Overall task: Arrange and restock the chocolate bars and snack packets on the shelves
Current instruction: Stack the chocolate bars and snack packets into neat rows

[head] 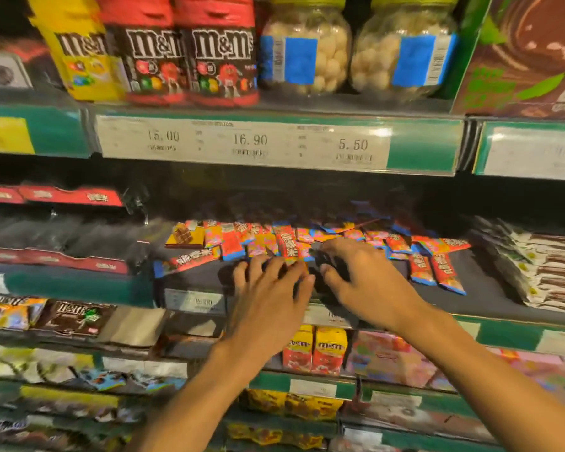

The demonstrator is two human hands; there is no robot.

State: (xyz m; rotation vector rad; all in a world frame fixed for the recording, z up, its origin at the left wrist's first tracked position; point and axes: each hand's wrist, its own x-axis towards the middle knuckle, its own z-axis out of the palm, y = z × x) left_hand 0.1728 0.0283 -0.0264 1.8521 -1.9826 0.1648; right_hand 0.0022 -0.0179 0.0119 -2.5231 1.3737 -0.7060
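Small red and blue chocolate packets (pixel 307 239) lie in a loose heap on the dark middle shelf (pixel 490 288). A few more of these packets (pixel 437 272) lie apart at the right, and one (pixel 190 259) lies at the left. My left hand (pixel 271 285) reaches over the shelf's front edge with its fingers spread and fairly straight, the tips touching the nearest packets. My right hand (pixel 362 275) is beside it, with fingers bent down onto the heap. The space under its fingers and thumb is dark, so whether they pinch a packet is hidden.
M&M's bags (pixel 190 53) and two clear jars (pixel 307 50) stand on the shelf above, over a price strip (pixel 248 141). A red display box (pixel 56 256) sits left of the heap and white-wrapped bars (pixel 548 272) sit to its right. M&M's packs (pixel 313 350) fill the lower shelves.
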